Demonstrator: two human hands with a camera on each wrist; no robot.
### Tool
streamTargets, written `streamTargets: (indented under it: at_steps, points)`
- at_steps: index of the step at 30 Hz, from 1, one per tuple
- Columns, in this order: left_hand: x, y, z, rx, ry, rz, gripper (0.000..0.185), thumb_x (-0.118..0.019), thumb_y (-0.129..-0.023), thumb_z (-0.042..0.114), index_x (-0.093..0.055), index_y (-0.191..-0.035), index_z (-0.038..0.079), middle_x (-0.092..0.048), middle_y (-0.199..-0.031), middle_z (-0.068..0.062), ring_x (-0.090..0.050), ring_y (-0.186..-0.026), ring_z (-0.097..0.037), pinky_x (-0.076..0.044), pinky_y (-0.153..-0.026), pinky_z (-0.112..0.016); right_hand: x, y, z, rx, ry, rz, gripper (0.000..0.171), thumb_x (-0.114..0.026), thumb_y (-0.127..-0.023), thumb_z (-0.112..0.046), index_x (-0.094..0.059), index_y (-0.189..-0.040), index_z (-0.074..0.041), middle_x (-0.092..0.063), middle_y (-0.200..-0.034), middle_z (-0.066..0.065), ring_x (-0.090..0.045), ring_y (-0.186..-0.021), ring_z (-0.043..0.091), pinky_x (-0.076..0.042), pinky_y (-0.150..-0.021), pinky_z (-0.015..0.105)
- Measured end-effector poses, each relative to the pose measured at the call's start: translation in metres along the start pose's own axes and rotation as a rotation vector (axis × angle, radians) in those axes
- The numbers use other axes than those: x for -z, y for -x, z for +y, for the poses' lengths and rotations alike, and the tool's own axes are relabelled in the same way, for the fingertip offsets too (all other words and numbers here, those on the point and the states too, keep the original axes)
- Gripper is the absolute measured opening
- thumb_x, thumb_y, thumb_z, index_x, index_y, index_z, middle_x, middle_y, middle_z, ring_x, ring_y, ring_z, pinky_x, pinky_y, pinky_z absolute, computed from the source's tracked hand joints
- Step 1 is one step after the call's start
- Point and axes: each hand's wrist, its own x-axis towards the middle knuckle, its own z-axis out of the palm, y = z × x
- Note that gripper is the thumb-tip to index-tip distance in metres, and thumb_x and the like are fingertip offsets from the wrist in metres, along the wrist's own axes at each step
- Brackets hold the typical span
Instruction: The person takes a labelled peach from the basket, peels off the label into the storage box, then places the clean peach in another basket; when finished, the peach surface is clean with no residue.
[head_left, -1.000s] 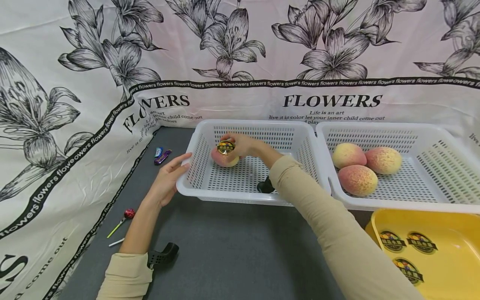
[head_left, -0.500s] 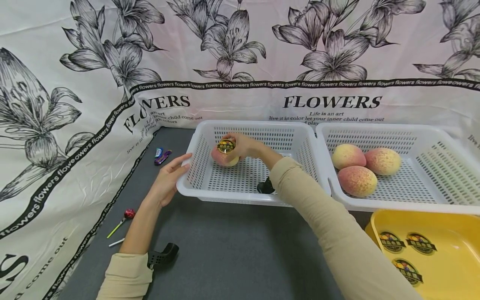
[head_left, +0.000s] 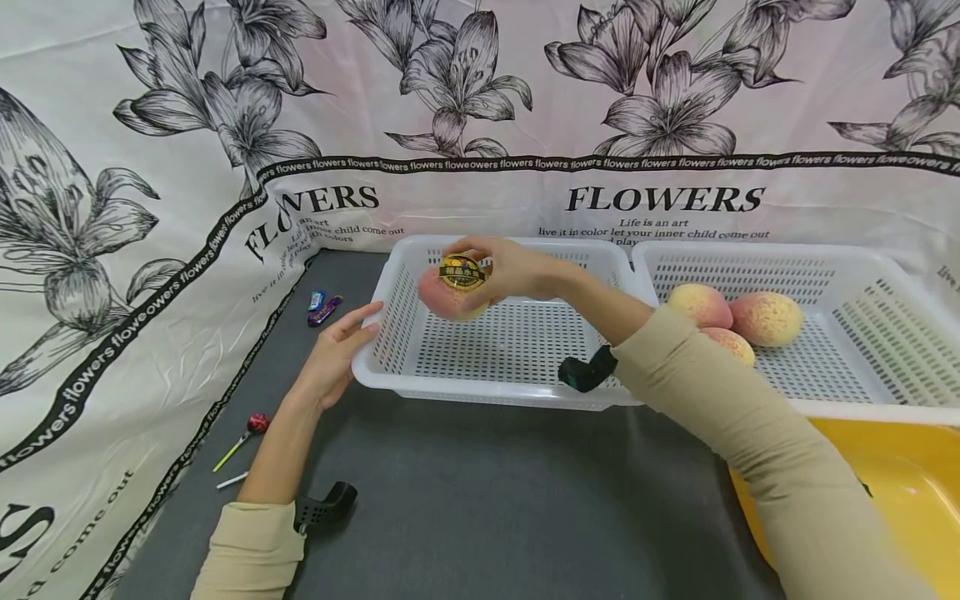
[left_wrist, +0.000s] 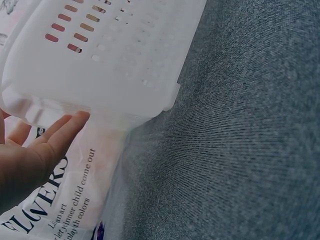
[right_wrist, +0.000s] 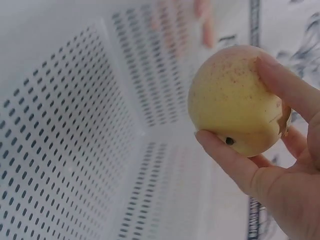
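Note:
In the head view my right hand (head_left: 517,268) grips a peach (head_left: 438,298) above the floor of the left white basket (head_left: 480,393). A black-and-gold oval sticker (head_left: 461,272) sits on the peach beside the fingers. The right wrist view shows the yellowish side of the peach (right_wrist: 230,100), with thumb and fingers around it and a small dark spot low down. At the basket's left end, my left hand (head_left: 330,358) touches the rim with extended fingers. In the left wrist view those fingers (left_wrist: 67,131) lie against the basket's end wall (left_wrist: 100,65).
The right white basket (head_left: 885,412) holds 3 peaches (head_left: 767,319), partly behind my right sleeve. A yellow bin (head_left: 918,467) stands in front of it. Wrapped candies (head_left: 325,311) and a lollipop (head_left: 257,423) lie on the grey table (head_left: 480,500) at left.
My right hand has lifted the peach off the basket floor, and the forearm has swung right, covering part of the yellow bin and its stickers. My left hand stays at the rim.

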Motion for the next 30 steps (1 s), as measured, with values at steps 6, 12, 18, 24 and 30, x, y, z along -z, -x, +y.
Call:
streamTargets:
  at_steps: [6,12,18,24,30]
  points:
    - [-0.002,-0.001,0.000,0.000,0.007,-0.001,0.047,-0.048,-0.102,0.016,-0.036,-0.147,0.008,-0.039,-0.141,-0.021,-0.056,-0.106,-0.021,-0.051,-0.076,-0.029,0.001,0.058,-0.002,0.100,0.090,-0.020,0.079,-0.085,-0.071,-0.013,-0.045,-0.139,-0.019,-0.041,-0.139,0.004,-0.041,-0.125,0.030,-0.046,-0.090,0.039]
    - [-0.001,0.000,0.000,-0.006,0.014,0.004,0.047,-0.049,-0.101,0.016,-0.038,-0.146,0.010,-0.043,-0.137,-0.019,-0.059,-0.101,-0.018,-0.052,-0.074,-0.028,-0.011,0.113,0.008,0.183,0.130,-0.026,0.075,-0.087,-0.069,-0.019,-0.050,-0.134,-0.018,-0.049,-0.134,0.000,-0.044,-0.124,0.028,-0.045,-0.090,0.041]
    - [0.001,0.000,-0.001,-0.018,0.035,-0.014,0.048,-0.050,-0.101,0.017,-0.037,-0.147,0.009,-0.044,-0.136,-0.018,-0.059,-0.102,-0.018,-0.052,-0.074,-0.029,-0.032,0.156,0.024,0.242,0.029,-0.065,0.072,-0.084,-0.073,-0.012,-0.047,-0.135,-0.010,-0.045,-0.135,0.006,-0.045,-0.119,0.031,-0.053,-0.079,0.039]
    - [0.002,0.002,0.000,-0.020,0.032,-0.010,0.048,-0.052,-0.100,0.018,-0.040,-0.146,0.011,-0.049,-0.129,-0.012,-0.060,-0.100,-0.017,-0.052,-0.073,-0.029,-0.055,0.185,0.038,0.227,-0.044,-0.115,0.071,-0.083,-0.075,-0.015,-0.046,-0.135,-0.013,-0.045,-0.131,0.008,-0.048,-0.111,0.028,-0.054,-0.075,0.039]
    - [-0.001,0.002,0.000,-0.006,0.027,-0.010,0.048,-0.051,-0.100,0.018,-0.039,-0.146,0.012,-0.046,-0.134,-0.014,-0.059,-0.102,-0.018,-0.052,-0.075,-0.029,-0.074,0.200,0.061,0.181,0.021,-0.081,0.067,-0.083,-0.076,-0.023,-0.047,-0.132,-0.018,-0.051,-0.123,0.003,-0.051,-0.107,0.021,-0.049,-0.086,0.033]
